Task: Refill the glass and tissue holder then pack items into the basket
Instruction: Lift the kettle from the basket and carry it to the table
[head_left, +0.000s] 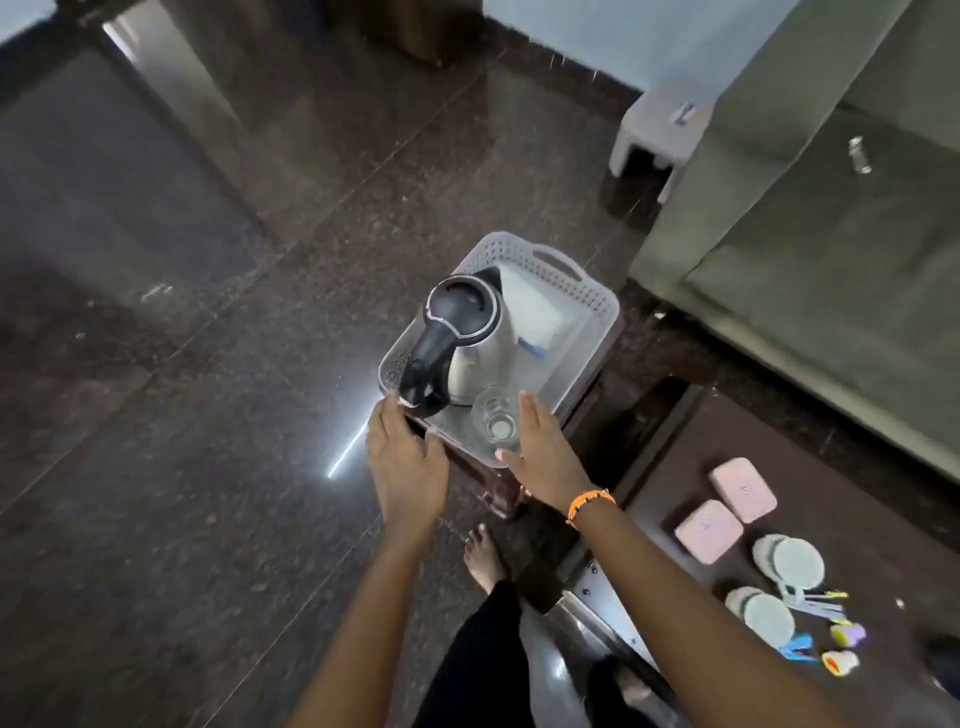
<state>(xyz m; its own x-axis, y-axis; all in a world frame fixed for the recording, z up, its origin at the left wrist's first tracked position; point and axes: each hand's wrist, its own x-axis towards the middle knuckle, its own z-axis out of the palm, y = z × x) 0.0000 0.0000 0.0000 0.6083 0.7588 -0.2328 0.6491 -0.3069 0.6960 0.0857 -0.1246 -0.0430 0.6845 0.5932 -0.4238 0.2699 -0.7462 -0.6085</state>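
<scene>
Centre of frame: grey perforated basket (587, 306) sits on a small dark stool (498, 488) on the dark polished floor (182, 364). Inside the basket: electric kettle (467, 343) (steel body, black lid and handle, handle pointing toward lower left), a clear glass (496, 421) upright just beside the kettle at the basket's near edge, and a white pack of tissues (540, 312) behind the kettle toward the upper right. Can't tell whether the glass has any water in it.

Left hand (408, 457) at the basket's near-left corner, fingers straight, fingertips by the rim next to the kettle handle; not curled around anything. Right hand (540, 452) at the near-right edge, fingers straight and together, alongside the glass, thumb near the rim; contact with the glass or basket can't be confirmed. Orange bracelet (589, 504) on the right wrist.

Lower right: dark table (831, 467) with two pink boxes (724, 509), stacks of round pale coasters (779, 582) and some small coloured bits (too blurred to identify). Right side: green sofa (831, 208); grey plastic stool (654, 135) in the upper right beside it. A bare foot (483, 556) shows below the hands.
</scene>
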